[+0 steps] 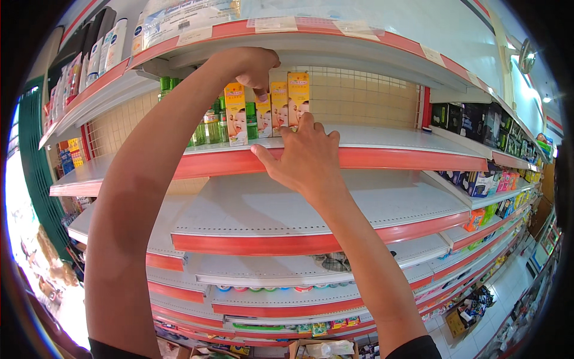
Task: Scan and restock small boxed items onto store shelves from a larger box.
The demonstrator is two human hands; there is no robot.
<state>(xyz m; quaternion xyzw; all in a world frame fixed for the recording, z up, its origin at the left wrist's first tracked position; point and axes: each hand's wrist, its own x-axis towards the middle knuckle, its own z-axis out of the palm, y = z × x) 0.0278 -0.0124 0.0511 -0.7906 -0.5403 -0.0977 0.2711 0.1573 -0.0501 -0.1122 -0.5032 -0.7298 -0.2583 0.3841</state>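
Observation:
Several yellow boxes (237,116) with a baby picture stand upright in a row on the red-edged white shelf (382,139). My left hand (254,69) reaches over them from above, fingers bent down and closed at the top of a yellow box (263,118) in the middle of the row. Part of its fingers is hidden. My right hand (306,152) is open in front of the row, thumb and fingers spread. Its fingertips overlap the lower front of the rightmost, tallest yellow box (298,90). Green bottles (212,127) stand beside and behind the boxes.
An upper shelf (281,27) with a red edge hangs low over my left hand. More shelves (323,230) step down below. Dark boxes (472,122) fill the shelf at right; white bottles (113,48) stand at upper left. Cartons (323,350) sit at the bottom.

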